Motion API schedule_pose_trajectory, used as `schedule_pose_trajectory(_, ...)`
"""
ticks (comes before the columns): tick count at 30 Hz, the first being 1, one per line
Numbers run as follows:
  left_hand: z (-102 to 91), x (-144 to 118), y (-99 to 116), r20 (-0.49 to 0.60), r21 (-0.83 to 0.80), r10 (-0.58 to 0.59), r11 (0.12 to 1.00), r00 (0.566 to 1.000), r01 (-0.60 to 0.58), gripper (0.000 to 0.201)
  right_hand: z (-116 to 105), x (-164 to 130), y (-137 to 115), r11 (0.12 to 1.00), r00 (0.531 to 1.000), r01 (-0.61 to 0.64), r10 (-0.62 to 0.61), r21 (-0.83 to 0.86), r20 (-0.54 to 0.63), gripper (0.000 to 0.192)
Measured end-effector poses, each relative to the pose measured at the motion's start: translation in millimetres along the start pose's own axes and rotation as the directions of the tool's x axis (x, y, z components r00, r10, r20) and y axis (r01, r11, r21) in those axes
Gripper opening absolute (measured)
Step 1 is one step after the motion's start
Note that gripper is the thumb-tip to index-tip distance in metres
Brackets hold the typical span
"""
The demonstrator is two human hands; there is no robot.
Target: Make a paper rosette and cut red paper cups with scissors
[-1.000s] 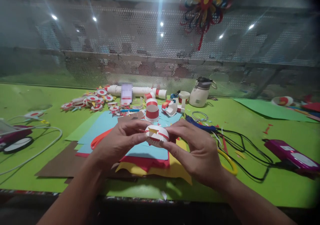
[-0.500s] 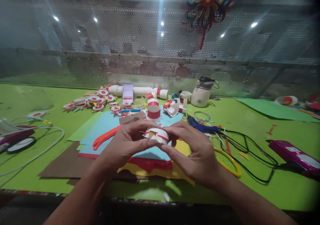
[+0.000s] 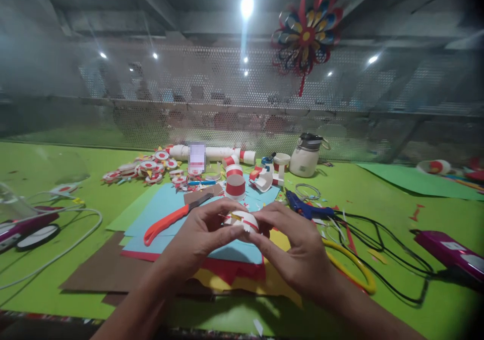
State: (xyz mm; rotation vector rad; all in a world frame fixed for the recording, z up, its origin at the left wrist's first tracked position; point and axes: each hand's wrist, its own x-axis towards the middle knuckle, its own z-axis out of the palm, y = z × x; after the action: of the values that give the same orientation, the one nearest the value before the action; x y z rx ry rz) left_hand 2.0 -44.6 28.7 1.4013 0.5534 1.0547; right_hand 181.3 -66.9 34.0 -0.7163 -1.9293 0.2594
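A small white ring-shaped paper piece point(image 3: 245, 221) with a red stripe and a cut, tabbed edge is held up between both hands. My left hand point(image 3: 206, 231) pinches its left side, thumb along the near edge. My right hand point(image 3: 293, 241) grips its right side between thumb and fingers. Below lie stacked sheets of light blue paper point(image 3: 170, 246), with red and yellow sheets under them. A knife with an orange-red handle point(image 3: 166, 224) rests on the sheets, left of my left hand. Behind the hands stands a red-and-white paper cup point(image 3: 235, 182).
A blue glue gun point(image 3: 308, 208) with black cable lies at right, near a yellow ring handle point(image 3: 357, 269) and purple device point(image 3: 448, 251). Several red-and-white paper discs point(image 3: 149, 167), a white tube point(image 3: 219, 153) and a bottle point(image 3: 304, 158) stand along the back. Brown cardboard point(image 3: 102, 269) lies front left.
The camera view has tilted up, so the table sits lower in the picture. Both hands still hold the paper piece, with little change of grip.
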Motion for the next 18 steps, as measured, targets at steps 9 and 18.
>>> schedule_pose_trajectory(9,-0.7,0.6,-4.1,-0.032,-0.090,-0.009,0.996,0.999,0.006,0.018,3.2,-0.8,1.0,0.998,0.999,-0.024,0.027,0.064,-0.047,0.016)
schedule_pose_trajectory(18,-0.2,2.4,-8.7,0.011,-0.082,-0.026,0.996,1.000,0.027,0.024,6.0,-4.2,3.9,0.998,0.997,-0.065,0.066,0.027,-0.046,0.010)
